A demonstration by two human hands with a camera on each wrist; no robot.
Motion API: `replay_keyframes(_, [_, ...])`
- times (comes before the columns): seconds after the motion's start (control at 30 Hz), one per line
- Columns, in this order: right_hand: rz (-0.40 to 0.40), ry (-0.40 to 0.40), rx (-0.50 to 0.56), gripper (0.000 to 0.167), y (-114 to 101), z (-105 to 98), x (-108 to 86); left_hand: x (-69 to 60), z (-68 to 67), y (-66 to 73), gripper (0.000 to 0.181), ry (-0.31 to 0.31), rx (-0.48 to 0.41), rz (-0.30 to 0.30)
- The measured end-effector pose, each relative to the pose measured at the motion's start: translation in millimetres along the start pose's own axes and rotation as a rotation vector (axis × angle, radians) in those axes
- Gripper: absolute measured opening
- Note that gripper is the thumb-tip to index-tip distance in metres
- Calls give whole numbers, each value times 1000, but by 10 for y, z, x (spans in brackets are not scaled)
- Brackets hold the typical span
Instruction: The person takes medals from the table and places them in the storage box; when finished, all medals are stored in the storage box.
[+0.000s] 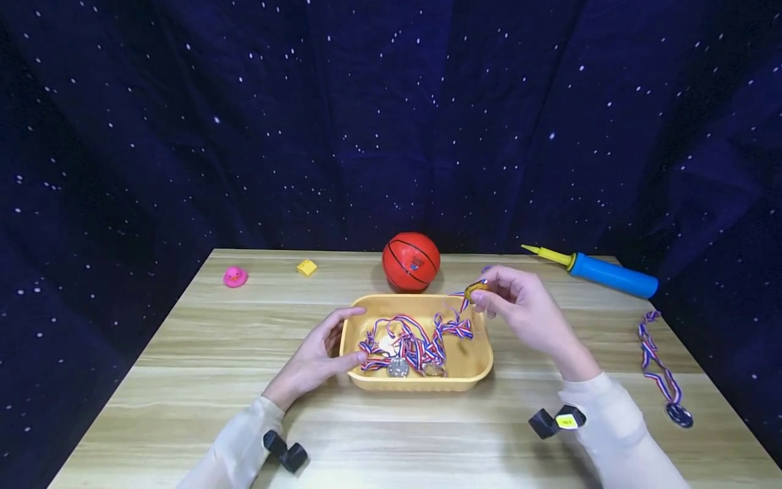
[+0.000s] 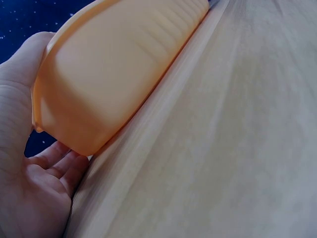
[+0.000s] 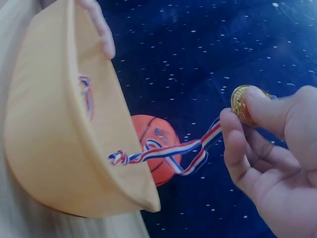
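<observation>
A yellow plastic basin point(image 1: 415, 385) stands on the table with several medals in it, their red, white and blue ribbons point(image 1: 421, 346) tangled together. A silver medal point(image 1: 398, 367) lies near its front wall. My left hand point(image 1: 320, 350) holds the basin's left end, thumb over the rim; the left wrist view shows the fingers by the basin's outer wall point(image 2: 109, 74). Above the basin's right end, my right hand point(image 1: 519, 305) pinches a gold medal point(image 3: 241, 104) between thumb and fingers. From it a striped ribbon point(image 3: 185, 148) trails down into the basin.
A red toy basketball point(image 1: 411, 261) sits right behind the basin. Far left are a pink rubber duck point(image 1: 235, 276) and a small yellow block point(image 1: 307, 267). At the right lie a blue hand pump point(image 1: 611, 273) and another medal point(image 1: 679, 414) on its ribbon.
</observation>
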State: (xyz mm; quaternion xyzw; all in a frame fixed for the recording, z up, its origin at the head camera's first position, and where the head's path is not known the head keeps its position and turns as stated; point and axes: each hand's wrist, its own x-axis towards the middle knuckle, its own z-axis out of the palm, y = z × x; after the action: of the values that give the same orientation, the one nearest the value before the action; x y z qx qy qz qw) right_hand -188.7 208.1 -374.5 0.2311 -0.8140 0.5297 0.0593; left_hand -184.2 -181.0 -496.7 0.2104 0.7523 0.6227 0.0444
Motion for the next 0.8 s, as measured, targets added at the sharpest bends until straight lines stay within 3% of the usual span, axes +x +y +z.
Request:
replay_keyframes(0.57, [46,-121,-206,13,125,215,-13,21,-1,-5,78,-17,-24,14])
replay_keyframes(0.8, [71,-167,-175,6,141,248,-13,8,-3,3,78,-12,-21,-2])
